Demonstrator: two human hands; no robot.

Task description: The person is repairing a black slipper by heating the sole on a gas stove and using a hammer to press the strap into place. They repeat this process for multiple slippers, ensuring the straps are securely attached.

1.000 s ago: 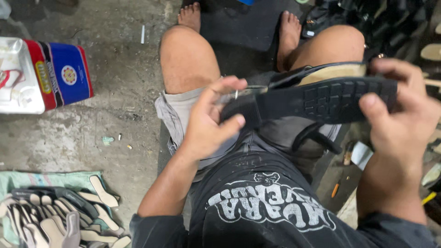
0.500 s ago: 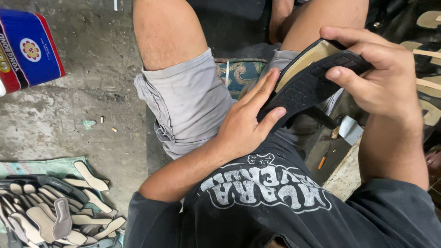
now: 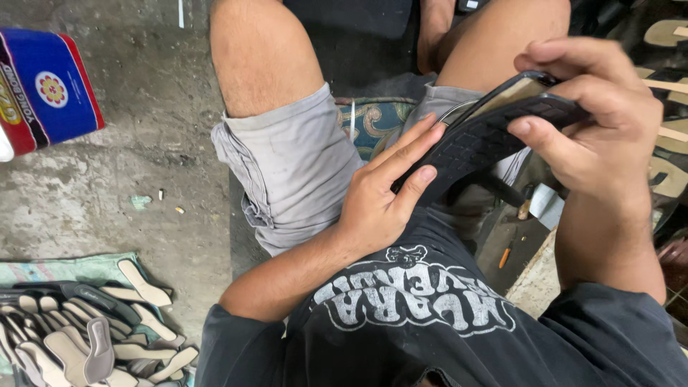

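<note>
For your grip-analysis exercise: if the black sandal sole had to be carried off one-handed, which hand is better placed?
Probably the right hand: its fingers and thumb wrap around the black sandal sole, gripping it. The left hand only lies flat against the sole's near end, fingers extended, with no grasp.

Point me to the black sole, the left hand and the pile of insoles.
black sole [image 3: 487, 136], head view, on its textured tread.
left hand [image 3: 383, 193], head view, on the back of the hand.
pile of insoles [image 3: 79, 337], head view, on a grey insole.
</note>
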